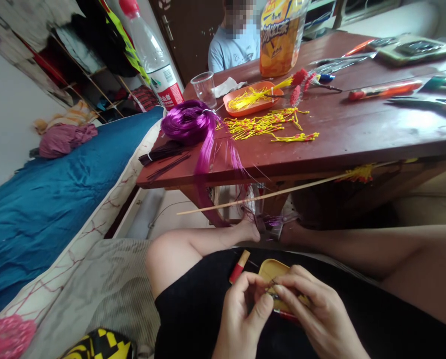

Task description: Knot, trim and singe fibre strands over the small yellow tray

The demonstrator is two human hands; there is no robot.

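My left hand (247, 306) and my right hand (314, 301) meet over my lap, thumbs and fingertips pinched close together. Between them is something thin and dark, too small to name. Just beneath the fingers lies a small yellow tray (271, 267), its near part covered by my hands. Beside my left hand, a short red and tan tube (239, 268) rests on the black cloth (193, 304) over my lap. A glossy purple bundle of thread (187, 122) sits on the table, with loose strands hanging over the front edge.
On the dark red table (342, 134) are yellow strands with red tips (260, 124), an orange tray (241, 113), dark thin sticks (163, 152), a clear cup (204, 89) and two large bottles. A long thin stick (263, 195) crosses before the table. Across it sits another person (232, 50).
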